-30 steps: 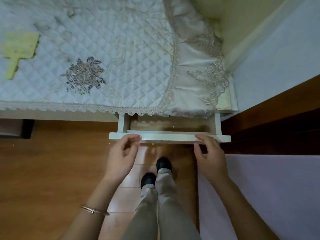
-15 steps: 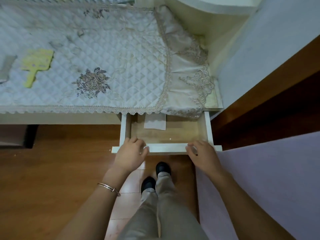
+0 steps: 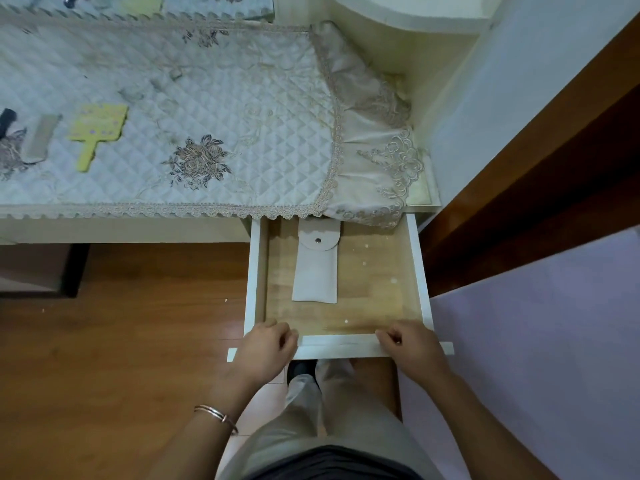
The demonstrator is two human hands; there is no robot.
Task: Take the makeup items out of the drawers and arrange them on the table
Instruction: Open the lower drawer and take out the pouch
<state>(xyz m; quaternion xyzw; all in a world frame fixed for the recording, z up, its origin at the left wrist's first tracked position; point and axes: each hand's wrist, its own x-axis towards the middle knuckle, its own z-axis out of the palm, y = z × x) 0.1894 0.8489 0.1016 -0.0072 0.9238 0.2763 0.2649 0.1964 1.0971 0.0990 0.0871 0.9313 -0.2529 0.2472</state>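
Drawer [image 3: 339,345] comes much farther out, baring a grey pouch [image 3: 315,271] | left hand [image 3: 266,349], right hand [image 3: 412,348]: fingers [image 3: 278,333] curled over its front | I judge pouch goes to worktop [image 3: 121,231] next.

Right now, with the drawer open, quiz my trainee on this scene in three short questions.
1. True or false: the left hand and the right hand both grip the front edge of the drawer.
2. What lies in the drawer? A) a pale pouch with a snap flap; B) a lipstick; C) a hairbrush.
3. Which wrist wears the bracelet?
Key: 1 true; 2 A; 3 the left wrist.
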